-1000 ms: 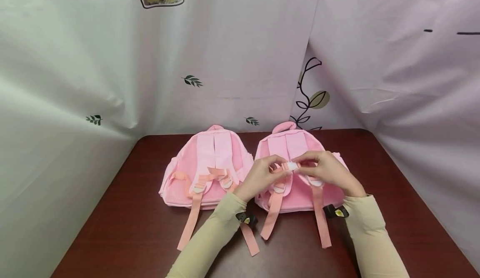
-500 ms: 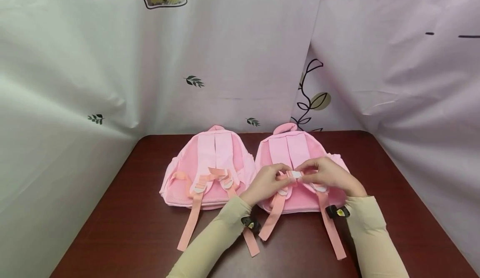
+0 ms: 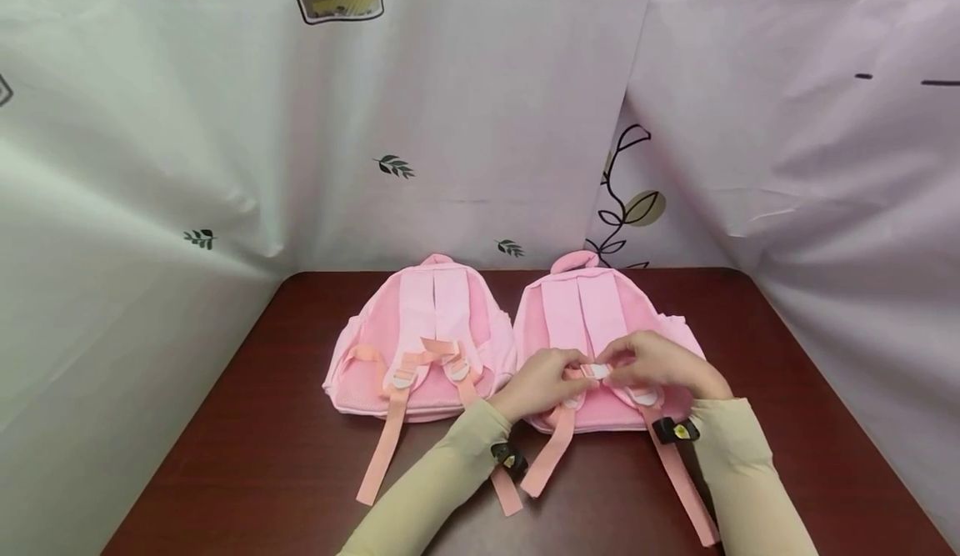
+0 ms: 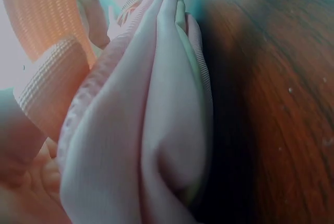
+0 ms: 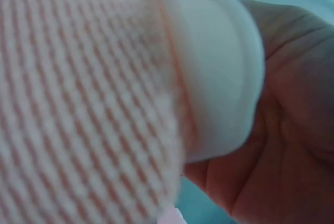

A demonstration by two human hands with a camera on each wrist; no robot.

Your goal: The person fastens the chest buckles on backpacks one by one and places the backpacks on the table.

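Two pink backpacks lie side by side, straps facing up. On the right backpack [image 3: 645, 298], a white buckle [image 3: 598, 370] joins short orange straps in front of the shoulder straps. My left hand [image 3: 542, 383] pinches the buckle's left side between thumb and fingers, and my right hand [image 3: 663, 366] pinches its right side. In the left wrist view, orange webbing [image 4: 49, 78] loops beside the bag's pink side [image 4: 115, 145]. Close to the right palm [image 5: 297, 125], the right wrist view holds a blurred white strap adjuster [image 5: 219, 72] and orange webbing [image 5: 83, 104].
The left backpack [image 3: 375, 331] has its orange chest strap [image 3: 438, 346] across its shoulder straps. Loose strap ends [image 3: 382, 456] trail over the dark red-brown table [image 3: 247, 456]. A pale curtain [image 3: 480, 122] with plant prints surrounds the table's back and sides.
Both hands have lowered the buckle toward the bag's bottom and slightly right, still pinching it. The right backpack's right loose strap end has slid nearer the front and to the right.
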